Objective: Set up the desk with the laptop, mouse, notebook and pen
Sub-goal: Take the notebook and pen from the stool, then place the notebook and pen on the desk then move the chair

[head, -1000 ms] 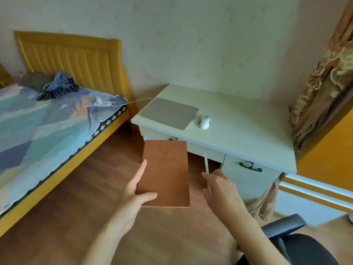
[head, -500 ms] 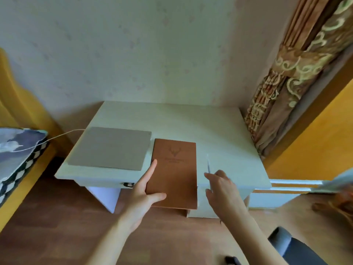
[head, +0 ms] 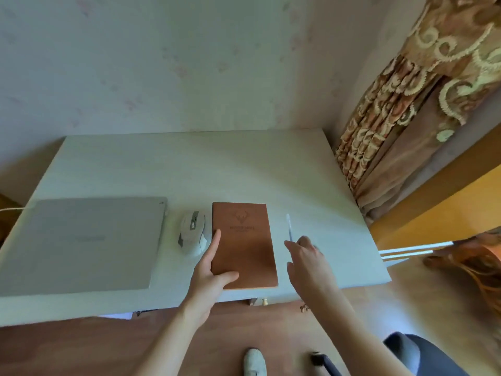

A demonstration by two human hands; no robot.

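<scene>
Notebook [head: 244, 245] is now over the desk [head: 189, 164], just right of the mouse [head: 193, 231]. Half a second ago it hung out past the front edge; a second ago it was carried in mid-air above the floor. It looks flat on the top or a hair off it (can't tell contact from this angle). Its near edge sits close to the desk's front edge.

Left hand [head: 210, 278] grips the notebook's near-left corner, thumb on the cover, index finger lying straight along the left edge, close beside the mouse.

Right hand [head: 305, 260] pinches the pen [head: 289, 226], tip pointing away, above the desk just right of the notebook. Pen not down yet, and the grip is the same as in both earlier frames.

Laptop [head: 81, 240] is closed, at the left end, cable [head: 10, 209] running off its far-left corner. Mouse is between laptop and notebook (it was hidden behind the notebook half a second ago).

My read: laptop and mouse are placed, notebook is as good as placed. What's left is letting go of the notebook and laying the pen beside it. Watch the left fingers, since they could nudge the mouse on the way out.
</scene>
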